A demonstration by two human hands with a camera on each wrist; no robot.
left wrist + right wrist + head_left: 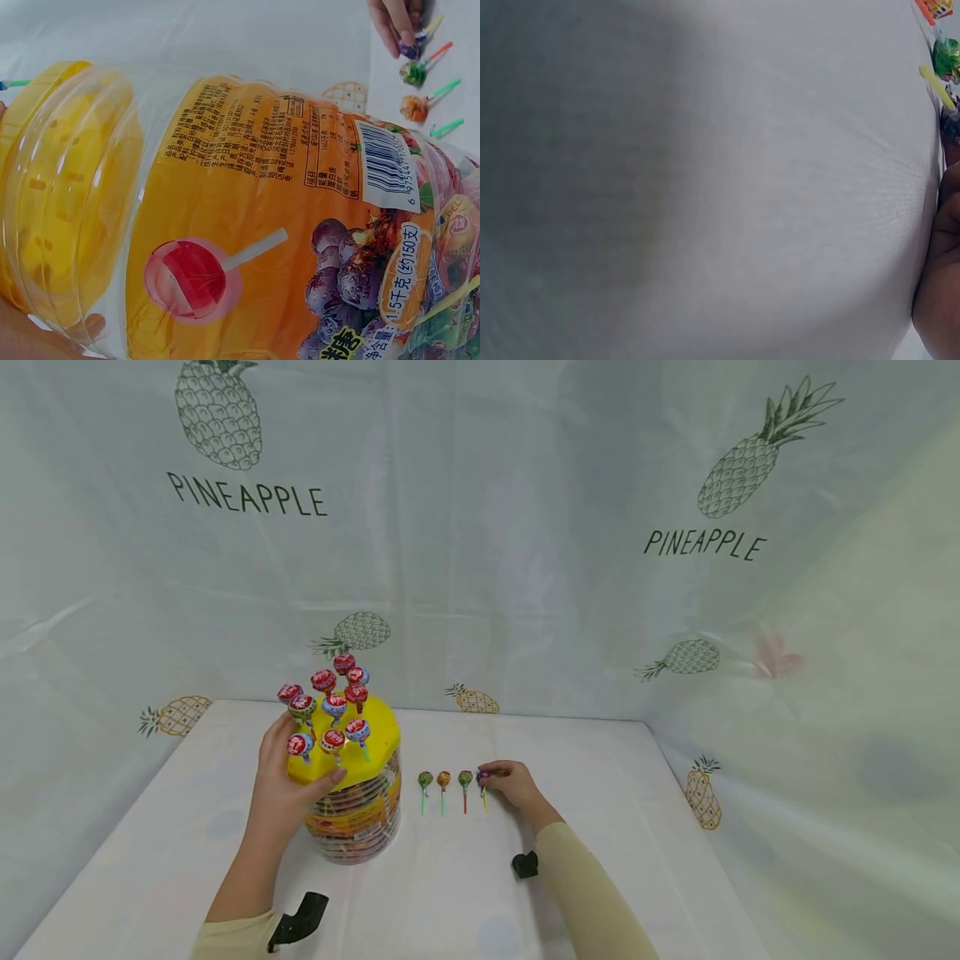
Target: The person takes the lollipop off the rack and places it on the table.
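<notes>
A clear ribbed jar (356, 831) with an orange label stands on the left of the table, candy visible inside it. My left hand (281, 789) grips the jar at its yellow lid (386, 739), thumb lying over the near edge. Several red-and-blue wrapped lollipops (334, 706) stick up out of the lid. To the right, my right hand (517, 783) pinches the head of a purple lollipop with a yellow stick (485, 803). Beside it lie a green lollipop with a red stick (465, 779), an orange one (444, 778) and another green one (425, 779), sticks toward me.
The white-covered table (600, 827) meets a hanging pineapple-print cloth (517, 568) at its back and sides. Black pieces sit at both wrists, a left one (300, 920) and a right one (525, 864). A barcode (386, 165) shows on the jar's label.
</notes>
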